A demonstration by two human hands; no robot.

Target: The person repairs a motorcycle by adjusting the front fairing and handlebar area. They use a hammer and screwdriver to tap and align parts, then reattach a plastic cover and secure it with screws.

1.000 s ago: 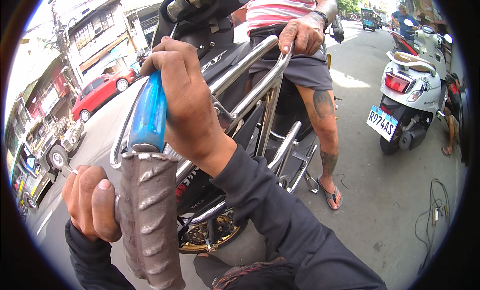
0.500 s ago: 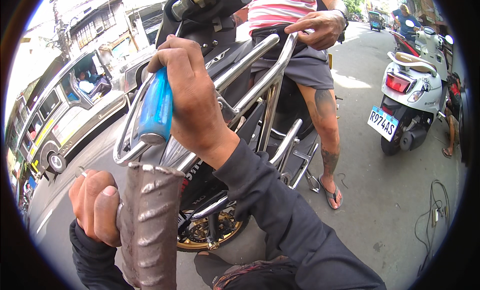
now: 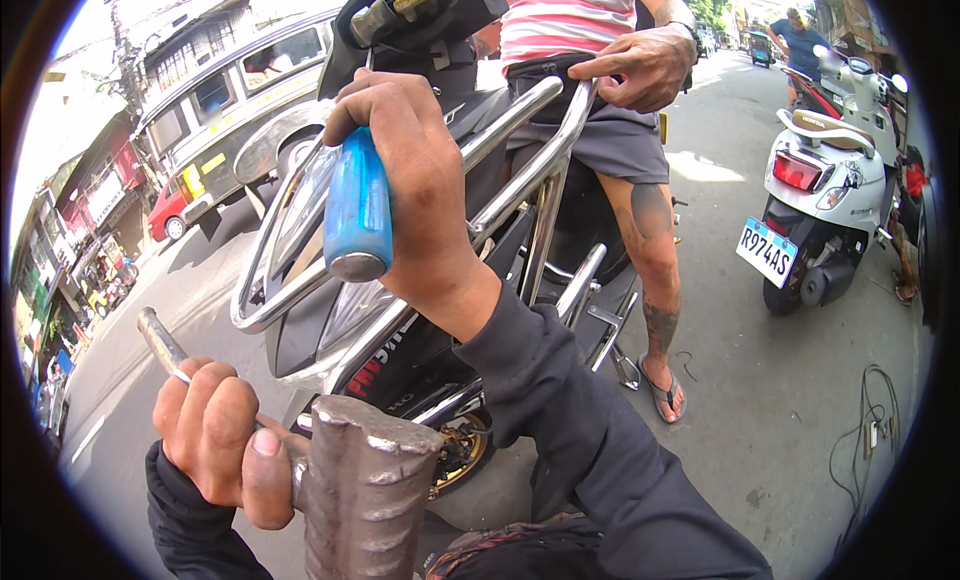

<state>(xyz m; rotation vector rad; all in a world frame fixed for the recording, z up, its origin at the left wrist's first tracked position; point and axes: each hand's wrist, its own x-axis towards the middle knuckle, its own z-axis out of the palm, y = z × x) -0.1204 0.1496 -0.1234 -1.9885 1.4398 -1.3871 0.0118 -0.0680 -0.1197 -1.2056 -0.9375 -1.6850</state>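
Note:
My right hand [image 3: 420, 180] is shut around a tool with a blue handle [image 3: 355, 215], held upright against the chrome rear rack [image 3: 520, 170] of a black motorcycle [image 3: 390, 350]. My left hand [image 3: 215, 435] grips the thin metal rod [image 3: 160, 340] of a home-made hammer. Its ribbed steel bar head [image 3: 365, 490] is close to the camera at the lower middle. Another person in a striped shirt stands behind the motorcycle, with one hand [image 3: 640, 65] resting on the rack's top bar.
A white scooter [image 3: 830, 190] is parked at the right on the concrete. A cable [image 3: 870, 440] lies on the ground at the lower right. A grey bus [image 3: 220, 110] and a red car [image 3: 170, 215] are on the street at the left.
The hammer head has dropped lower and swung right, showing its rod handle. The other person's hand slid right along the rack. A grey bus has rolled into the street view.

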